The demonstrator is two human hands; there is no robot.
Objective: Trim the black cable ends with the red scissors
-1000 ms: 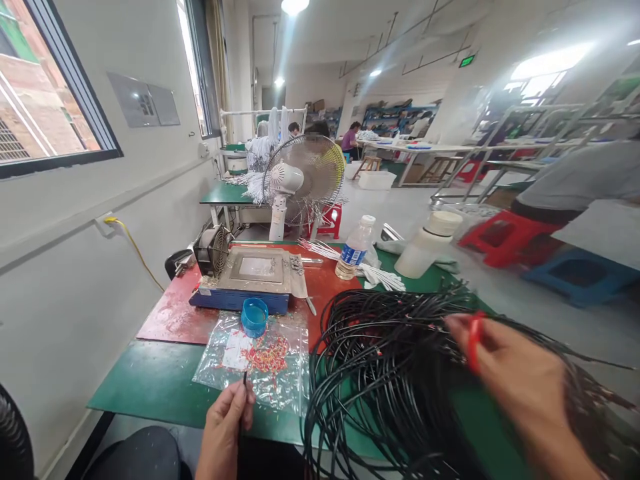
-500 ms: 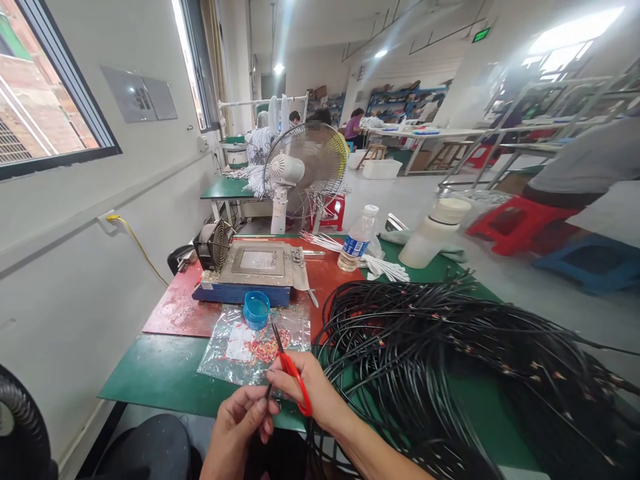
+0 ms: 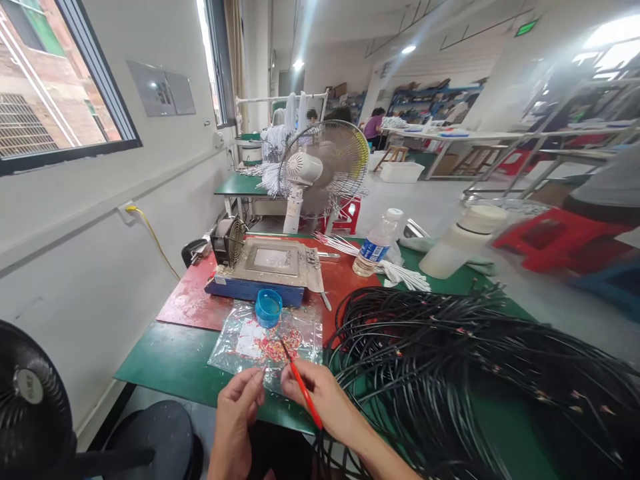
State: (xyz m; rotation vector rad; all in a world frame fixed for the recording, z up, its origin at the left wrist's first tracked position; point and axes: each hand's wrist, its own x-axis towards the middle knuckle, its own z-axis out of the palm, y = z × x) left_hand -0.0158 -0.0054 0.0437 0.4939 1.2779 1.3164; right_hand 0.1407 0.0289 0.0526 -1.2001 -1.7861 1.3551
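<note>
My left hand point(image 3: 240, 403) is closed in a pinch. Only a small thin tip shows at its fingertips; the black cable seen there a moment earlier is mostly hidden by the fingers. Just to the right, my right hand point(image 3: 320, 397) is closed around red-handled scissors point(image 3: 303, 390), whose dark blades point away from me. A small gap separates the two hands. Beyond them lies a clear plastic bag point(image 3: 227, 347) with many small red and yellow pieces point(image 3: 280, 345) on it. A blue round container point(image 3: 269, 309) stands at the bag's far edge.
Black cables point(image 3: 420, 353) are heaped on the right. Behind the bag sit a blue heated-plate device point(image 3: 255, 291) and a small fan point(image 3: 228, 241). A water bottle point(image 3: 373, 243), a pale jar point(image 3: 457, 243) and a large fan point(image 3: 325, 167) stand farther back.
My hands have moved apart, and the dark cable between them no longer shows. The scissors have turned edge-on in my right hand. The whole view has shifted slightly left.
</note>
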